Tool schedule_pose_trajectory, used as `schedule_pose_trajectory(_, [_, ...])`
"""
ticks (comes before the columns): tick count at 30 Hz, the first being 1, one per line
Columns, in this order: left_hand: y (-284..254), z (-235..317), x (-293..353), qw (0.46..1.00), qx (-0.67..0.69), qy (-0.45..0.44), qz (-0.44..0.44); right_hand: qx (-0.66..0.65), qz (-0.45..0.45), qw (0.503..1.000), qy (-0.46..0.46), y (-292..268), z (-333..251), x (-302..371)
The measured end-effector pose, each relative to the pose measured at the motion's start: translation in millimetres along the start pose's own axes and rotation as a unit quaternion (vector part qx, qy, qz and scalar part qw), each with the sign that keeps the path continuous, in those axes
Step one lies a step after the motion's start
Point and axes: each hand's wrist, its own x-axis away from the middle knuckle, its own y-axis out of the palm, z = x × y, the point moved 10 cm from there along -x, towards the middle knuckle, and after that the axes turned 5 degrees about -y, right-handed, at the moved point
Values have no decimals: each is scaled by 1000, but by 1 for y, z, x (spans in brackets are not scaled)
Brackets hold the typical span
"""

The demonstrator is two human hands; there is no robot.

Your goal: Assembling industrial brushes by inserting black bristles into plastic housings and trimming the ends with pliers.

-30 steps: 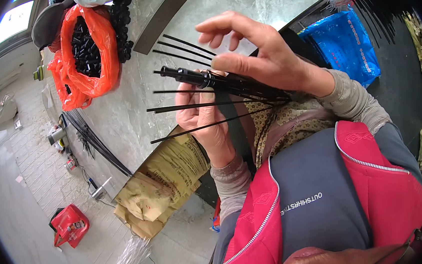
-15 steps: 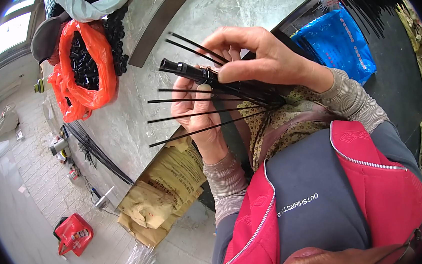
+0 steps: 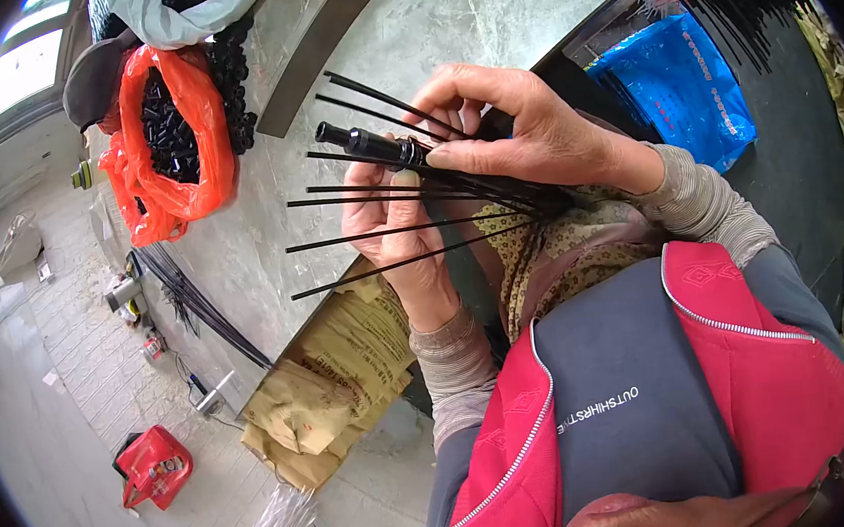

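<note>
What looks like a black umbrella frame [image 3: 495,185] lies across my lap, its thin rods fanned out to the left from a point near my right wrist. Among the rods runs a thicker black tube [image 3: 367,144], its open end facing up and left. My left hand [image 3: 398,220] is closed on the tube from below, thumb against the dark collar [image 3: 414,153], with several rods passing over its fingers. From above, my right hand [image 3: 515,120] pinches at the same collar, thumb on one side. Its fingertips are partly hidden behind the rods and tube.
On the grey table [image 3: 461,19] stand an orange bag [image 3: 210,111] of small black tubular parts, a dark curved strip [image 3: 318,52] and a bundle of black rods [image 3: 207,312]. Brown paper sacks [image 3: 300,415] hang at its edge. A blue bag [image 3: 688,90] lies to the right.
The umbrella frame has turned slightly in my hands, so the free rod ends have shifted and another rod shows beside the tube. Both hands keep nearly the same hold.
</note>
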Motion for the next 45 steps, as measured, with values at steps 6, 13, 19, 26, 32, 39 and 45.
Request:
schedule_pose_trajectory(6, [0, 8, 6, 995, -68, 32, 59, 81, 162, 981, -71, -18, -12, 11])
schedule_pose_trajectory(13, [-9, 13, 11, 994, -59, 51, 82, 7, 105, 991, -76, 7, -14, 13])
schedule_pose_trajectory(19, [-10, 14, 14, 994, -57, 53, 74, 91, 86, 987, -99, 13, -21, -5])
schedule_pose_trajectory(26, [-17, 15, 9, 992, -74, 58, 90, -103, 107, 985, 93, 16, 17, 5])
schedule_pose_trajectory(32, [-19, 12, 7, 994, -55, 46, 79, -25, 104, 994, -2, 21, 11, 9])
schedule_pose_trajectory(39, [-30, 10, 7, 996, -55, 19, 64, 4, 113, 994, -4, 20, 7, 7])
schedule_pose_trajectory(45, [-27, 16, 9, 996, -57, 39, 56, 17, 101, 994, -31, 25, -4, 7])
